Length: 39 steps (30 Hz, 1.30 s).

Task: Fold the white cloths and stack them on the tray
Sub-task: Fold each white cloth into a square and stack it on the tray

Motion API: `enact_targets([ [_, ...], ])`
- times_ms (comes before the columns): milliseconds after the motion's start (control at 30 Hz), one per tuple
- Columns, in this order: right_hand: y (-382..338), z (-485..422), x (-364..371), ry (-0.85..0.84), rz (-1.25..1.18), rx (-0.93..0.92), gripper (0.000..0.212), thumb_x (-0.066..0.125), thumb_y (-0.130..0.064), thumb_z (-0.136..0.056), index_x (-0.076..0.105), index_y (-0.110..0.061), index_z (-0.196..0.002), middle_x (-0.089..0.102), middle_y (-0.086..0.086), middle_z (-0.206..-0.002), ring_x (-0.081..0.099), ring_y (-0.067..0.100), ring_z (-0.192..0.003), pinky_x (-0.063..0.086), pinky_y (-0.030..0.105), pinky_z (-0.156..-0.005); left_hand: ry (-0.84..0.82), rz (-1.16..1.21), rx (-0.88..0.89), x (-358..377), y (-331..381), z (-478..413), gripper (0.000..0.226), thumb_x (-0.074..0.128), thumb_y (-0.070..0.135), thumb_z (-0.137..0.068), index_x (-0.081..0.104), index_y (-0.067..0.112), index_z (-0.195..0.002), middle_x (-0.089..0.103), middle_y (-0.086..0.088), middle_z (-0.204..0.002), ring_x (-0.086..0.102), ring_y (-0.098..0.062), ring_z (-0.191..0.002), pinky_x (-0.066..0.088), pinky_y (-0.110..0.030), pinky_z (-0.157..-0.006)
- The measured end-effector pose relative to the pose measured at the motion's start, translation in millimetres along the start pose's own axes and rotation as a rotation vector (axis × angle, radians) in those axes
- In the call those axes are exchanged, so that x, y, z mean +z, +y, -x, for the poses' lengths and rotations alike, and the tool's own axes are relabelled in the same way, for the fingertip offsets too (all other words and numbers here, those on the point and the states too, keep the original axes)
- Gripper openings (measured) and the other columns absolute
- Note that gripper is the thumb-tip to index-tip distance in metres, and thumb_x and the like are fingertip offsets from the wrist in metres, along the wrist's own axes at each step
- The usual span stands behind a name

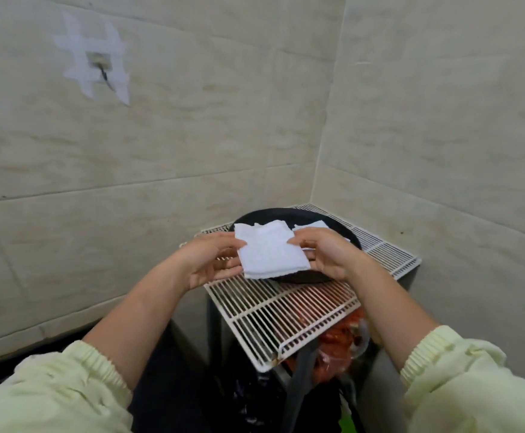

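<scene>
Nearest the camera, two pale green sleeves, the left sleeve (52,392) and the right sleeve (461,379), are pushed up the bare forearms, which reach forward and converge.

Between the forearms lies a white wire rack (286,314), tilted slightly, with its near corner overhanging a dark stand. Under the rack's near right part sits a bundle of red plastic wrapping (339,339); what it holds cannot be made out.

Further on, both hands meet over the rack. The left hand (211,260) has the left edge of a folded white cloth (270,251) in a pinching grip, thumb on top and fingers underneath. The right hand (326,254) takes the right edge the same way, thumb over and fingers curled below. The cloth is a thick, roughly square pad held flat between the two hands, just above the near rim of the tray.

The tray (286,214) is round and black and rests on the far half of the rack. On it, just behind the right hand, lies a second white cloth (311,225), mostly hidden; whether it is folded cannot be told.

Behind everything two pale tiled walls meet in a corner. On the left wall, high up, strips of white tape (95,64) frame a small opening with a short dark wire hanging out.
</scene>
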State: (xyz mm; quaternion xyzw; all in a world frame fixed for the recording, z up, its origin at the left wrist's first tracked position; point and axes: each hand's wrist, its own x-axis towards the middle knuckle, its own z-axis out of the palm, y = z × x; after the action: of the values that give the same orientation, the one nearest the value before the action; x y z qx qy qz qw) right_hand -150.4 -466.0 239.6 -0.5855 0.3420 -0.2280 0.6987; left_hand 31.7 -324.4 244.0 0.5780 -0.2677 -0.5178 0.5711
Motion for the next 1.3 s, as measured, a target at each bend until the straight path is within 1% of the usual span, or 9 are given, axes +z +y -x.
enact_targets([
  [167, -31.5, -47.6, -68.7, -0.008, 0.060, 0.003, 0.011, 0.061, -0.004, -0.085, 0.066, -0.013, -0.084, 0.066, 0.003, -0.078, 0.066, 0.012, -0.061, 0.055, 0.021, -0.056, 0.058, 0.018, 0.015, 54.0, 18.6, -64.3, 0.014, 0.063, 0.005, -0.088, 0.062, 0.014, -0.099, 0.059, -0.006, -0.080, 0.060, -0.014, -0.063, 0.057, -0.024, -0.053],
  [367, -48.8, -101.3, -136.6, 0.015, 0.125, 0.032, 0.010, 0.065, -0.002, -0.083, 0.065, -0.008, -0.092, 0.066, 0.008, -0.084, 0.064, 0.018, -0.072, 0.057, 0.024, -0.061, 0.149, -0.070, 0.031, 108.8, 29.2, -125.1, 0.009, 0.062, 0.005, -0.088, 0.063, 0.014, -0.091, 0.062, -0.004, -0.075, 0.061, -0.016, -0.064, 0.057, -0.026, -0.055],
  [533, -45.6, -133.2, -173.7, 0.040, 0.151, 0.059, 0.014, 0.064, 0.002, -0.084, 0.064, -0.002, -0.097, 0.066, -0.001, -0.058, 0.063, 0.008, -0.049, 0.053, 0.023, -0.053, 0.226, -0.160, 0.056, 143.6, 26.3, -168.0, 0.014, 0.062, 0.002, -0.089, 0.054, 0.013, -0.093, 0.059, -0.009, -0.080, 0.060, -0.020, -0.064, 0.059, -0.031, -0.064],
  [633, -38.2, -149.4, -191.0, 0.084, 0.143, 0.061, 0.021, 0.068, 0.004, -0.081, 0.067, 0.005, -0.102, 0.070, 0.006, -0.070, 0.067, 0.009, -0.053, 0.052, 0.019, -0.049, 0.272, -0.206, 0.057, 156.7, 19.6, -192.1, 0.016, 0.062, -0.002, -0.088, 0.055, 0.012, -0.087, 0.058, -0.012, -0.080, 0.062, -0.022, -0.064, 0.059, -0.032, -0.061],
  [800, -24.2, -166.6, -204.5, 0.076, 0.211, 0.072, 0.010, 0.070, 0.005, -0.080, 0.068, 0.001, -0.089, 0.072, 0.005, -0.064, 0.069, 0.011, -0.056, 0.053, 0.019, -0.051, 0.398, -0.527, 0.074, 160.4, 5.0, -220.3, 0.012, 0.061, -0.002, -0.078, 0.060, 0.010, -0.078, 0.058, -0.015, -0.079, 0.068, -0.034, -0.080, 0.059, -0.052, -0.073],
  [967, -13.4, -176.0, -204.8, 0.098, 0.364, 0.049, 0.010, 0.073, 0.002, -0.079, 0.070, 0.001, -0.088, 0.069, 0.009, -0.071, 0.065, 0.013, -0.059, 0.054, 0.021, -0.054, 0.453, -0.696, 0.083, 163.0, -1.4, -226.2, 0.019, 0.063, -0.003, -0.078, 0.056, 0.011, -0.068, 0.067, -0.017, -0.091, 0.067, -0.038, -0.091, 0.059, -0.049, -0.077],
  [1067, -12.4, -174.3, -204.6, 0.104, 0.428, 0.046, 0.006, 0.072, 0.003, -0.079, 0.068, -0.001, -0.079, 0.066, 0.011, -0.069, 0.062, 0.015, -0.058, 0.053, 0.020, -0.052, 0.456, -0.755, 0.105, 165.6, -5.0, -226.2, 0.016, 0.065, 0.001, -0.082, 0.057, 0.012, -0.090, 0.062, -0.014, -0.107, 0.064, -0.033, -0.095, 0.058, -0.044, -0.079],
  [1167, -8.0, -170.9, -202.5, 0.128, 0.458, 0.012, 0.010, 0.073, 0.003, -0.079, 0.066, -0.003, -0.077, 0.065, 0.010, -0.071, 0.062, 0.016, -0.061, 0.052, 0.018, -0.051, 0.497, -0.856, 0.130, 165.8, -8.9, -227.2, 0.040, 0.061, 0.007, -0.087, 0.046, 0.006, -0.124, 0.059, -0.013, -0.115, 0.060, -0.030, -0.102, 0.050, -0.032, -0.078],
  [1300, -0.3, -171.3, -196.7, 0.194, 0.556, -0.065, 0.012, 0.077, -0.004, -0.077, 0.066, -0.010, -0.078, 0.066, 0.006, -0.079, 0.062, 0.020, -0.075, 0.050, 0.029, -0.072, 0.522, -0.932, 0.142, 168.3, -11.9, -223.0, 0.051, 0.056, 0.004, -0.090, 0.032, 0.004, -0.135, 0.059, -0.016, -0.119, 0.059, -0.030, -0.105, 0.042, -0.029, -0.074],
])
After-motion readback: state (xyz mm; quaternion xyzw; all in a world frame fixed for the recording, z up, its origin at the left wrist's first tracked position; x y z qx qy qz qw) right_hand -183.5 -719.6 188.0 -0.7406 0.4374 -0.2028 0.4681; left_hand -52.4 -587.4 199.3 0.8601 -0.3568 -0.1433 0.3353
